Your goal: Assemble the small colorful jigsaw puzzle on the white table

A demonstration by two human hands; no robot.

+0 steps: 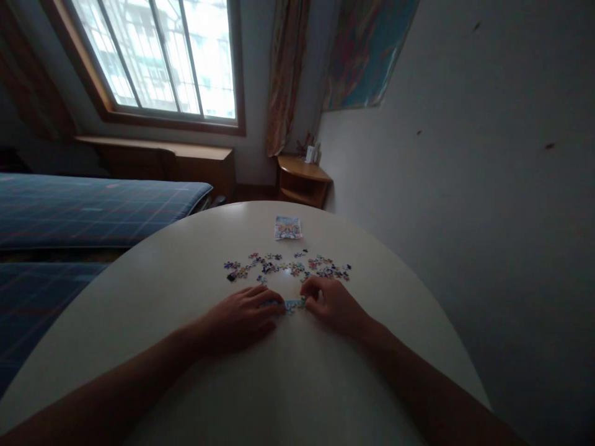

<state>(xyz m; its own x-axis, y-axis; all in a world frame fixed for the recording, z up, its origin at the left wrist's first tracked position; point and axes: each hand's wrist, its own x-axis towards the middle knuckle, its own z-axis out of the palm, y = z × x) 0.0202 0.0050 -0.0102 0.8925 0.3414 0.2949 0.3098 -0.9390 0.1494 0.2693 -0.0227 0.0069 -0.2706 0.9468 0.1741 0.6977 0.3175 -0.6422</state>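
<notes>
A short strip of joined light-blue jigsaw pieces (291, 306) lies on the round table, between my two hands. My left hand (246, 316) rests palm down with its fingers stretched out, the fingertips over the strip's left end and covering part of it. At the right end my right hand (332, 305) is closed in a pinch on a small jigsaw piece (302, 301), mostly hidden by the fingers. Just beyond both hands, many loose jigsaw pieces (268, 267) are scattered in a wide band. Farther back lies a small colourful picture sheet (287, 228).
The cream round table (195, 244) fills the front. A bed with a blue plaid cover (93, 207) stands at the left, and a white wall (441, 204) runs along the right. A wooden corner shelf (304, 168) and a window (158, 56) are behind.
</notes>
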